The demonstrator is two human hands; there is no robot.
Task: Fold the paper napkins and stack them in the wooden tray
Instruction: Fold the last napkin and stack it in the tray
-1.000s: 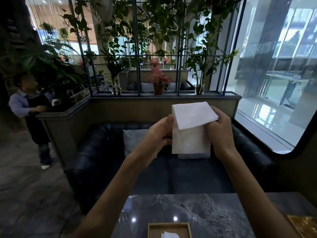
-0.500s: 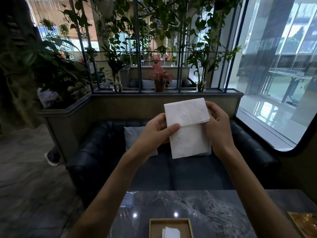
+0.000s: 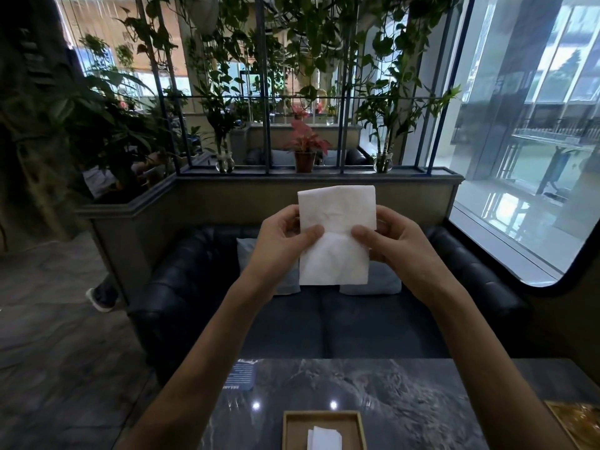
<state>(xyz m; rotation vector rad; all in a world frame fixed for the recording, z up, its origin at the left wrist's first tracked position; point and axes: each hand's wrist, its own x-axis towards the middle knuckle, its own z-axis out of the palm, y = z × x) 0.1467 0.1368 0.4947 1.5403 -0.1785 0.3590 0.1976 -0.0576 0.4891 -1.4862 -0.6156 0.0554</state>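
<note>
Two hands hold one white napkin (image 3: 336, 235) upright in the air above the counter (image 3: 406, 401). Left hand (image 3: 282, 241) pinches the napkin's left edge, thumb pressed on the front face, fingers behind. Right hand (image 3: 389, 241) pinches the right edge the same way. Both thumbs rest along a horizontal crease at mid-height. Wooden tray (image 3: 287, 430) sits on the dark marbled counter at the lower frame edge, well below the hands, with folded napkins (image 3: 324, 438) inside it. Dark sofa (image 3: 181, 287) with cushions stands beyond the counter.
</note>
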